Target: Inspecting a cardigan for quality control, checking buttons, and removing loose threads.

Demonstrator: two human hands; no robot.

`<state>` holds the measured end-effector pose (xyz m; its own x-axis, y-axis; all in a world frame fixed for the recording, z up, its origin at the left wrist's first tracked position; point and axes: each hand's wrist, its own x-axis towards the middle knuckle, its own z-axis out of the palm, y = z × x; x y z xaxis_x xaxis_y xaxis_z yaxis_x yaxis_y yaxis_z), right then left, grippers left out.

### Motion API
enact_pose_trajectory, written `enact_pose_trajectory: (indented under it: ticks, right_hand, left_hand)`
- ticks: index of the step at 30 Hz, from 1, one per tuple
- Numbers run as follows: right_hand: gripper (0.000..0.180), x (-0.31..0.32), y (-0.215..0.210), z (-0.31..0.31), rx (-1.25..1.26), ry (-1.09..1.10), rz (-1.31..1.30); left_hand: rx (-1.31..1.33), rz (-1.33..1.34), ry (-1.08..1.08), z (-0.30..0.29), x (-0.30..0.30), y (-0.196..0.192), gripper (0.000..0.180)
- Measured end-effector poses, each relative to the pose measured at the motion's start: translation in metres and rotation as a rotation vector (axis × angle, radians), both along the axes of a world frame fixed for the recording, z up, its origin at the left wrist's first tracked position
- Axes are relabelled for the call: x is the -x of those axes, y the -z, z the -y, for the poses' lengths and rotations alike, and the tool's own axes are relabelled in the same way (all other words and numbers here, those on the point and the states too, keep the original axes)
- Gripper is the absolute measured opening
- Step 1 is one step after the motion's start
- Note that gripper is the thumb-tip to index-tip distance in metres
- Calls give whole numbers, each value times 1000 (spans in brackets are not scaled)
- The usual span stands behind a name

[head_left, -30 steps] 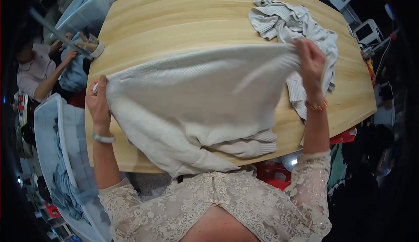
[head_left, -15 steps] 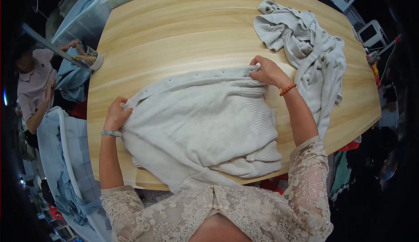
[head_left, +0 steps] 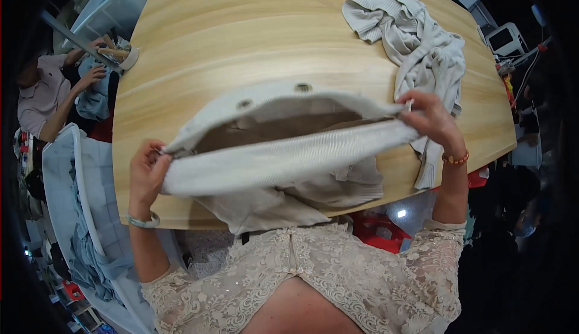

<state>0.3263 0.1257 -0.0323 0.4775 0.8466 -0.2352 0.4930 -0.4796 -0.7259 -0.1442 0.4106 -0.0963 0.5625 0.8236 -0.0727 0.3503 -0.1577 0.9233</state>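
Note:
A pale grey knitted cardigan (head_left: 283, 153) with round buttons hangs stretched between my two hands above the near edge of the wooden table (head_left: 253, 38). My left hand (head_left: 146, 174) grips its left corner. My right hand (head_left: 431, 120) pinches its right corner, held slightly higher. The garment's hem is pulled open toward me, so its brownish inside shows. Its lower part droops over the table edge in front of my lace top.
A second light grey knitted garment (head_left: 416, 44) lies crumpled at the table's far right. At the left, another person (head_left: 45, 96) in a pink top handles blue cloth beside a rack with blue fabric (head_left: 78, 225). Red stools (head_left: 380, 228) stand under the table.
The cardigan lay flat on the table under my hands half a second ago. Both hands have now lifted it off the surface and pulled its hem open between them.

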Motion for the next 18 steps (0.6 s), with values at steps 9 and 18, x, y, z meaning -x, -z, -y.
enact_pose_trajectory:
  ticks: [9,18]
  right_hand:
    - [29,29,-1,85,167,1,-286]
    - [35,11,71,94,79,35,92]
  left_hand:
    - [461,105,151,61,41,-13,41]
    - [483,-49,117,64,27,15,22]
